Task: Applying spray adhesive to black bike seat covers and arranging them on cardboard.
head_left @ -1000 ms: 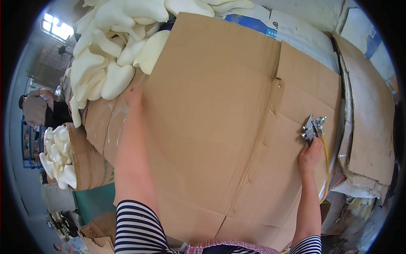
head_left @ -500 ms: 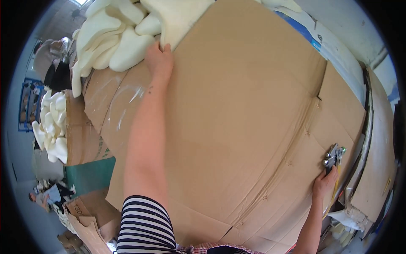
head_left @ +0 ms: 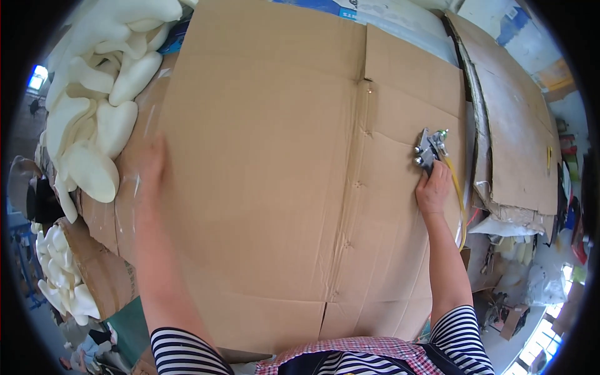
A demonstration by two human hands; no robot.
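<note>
- On top of big cardboard sheet point(head_left: 269, 162), left hand point(head_left: 149, 169) pressed flat, fingers apart, keeping it down.
- Right hand point(head_left: 433, 194) wrapped tight round metal staple gun point(head_left: 429, 149), nose on flap for pinning.

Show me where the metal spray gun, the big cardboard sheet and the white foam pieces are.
metal spray gun point(head_left: 429, 150), head view, on its grey body.
big cardboard sheet point(head_left: 269, 162), head view, on its bare middle.
white foam pieces point(head_left: 94, 169), head view, on one rounded piece.

Large flattened brown cardboard sheet point(head_left: 269, 175), creased and slotted, lying flat under both hands, small metal spray gun point(head_left: 429, 150) with yellow hose point(head_left: 459, 194), resting on the sheet's right part near its edge
</note>
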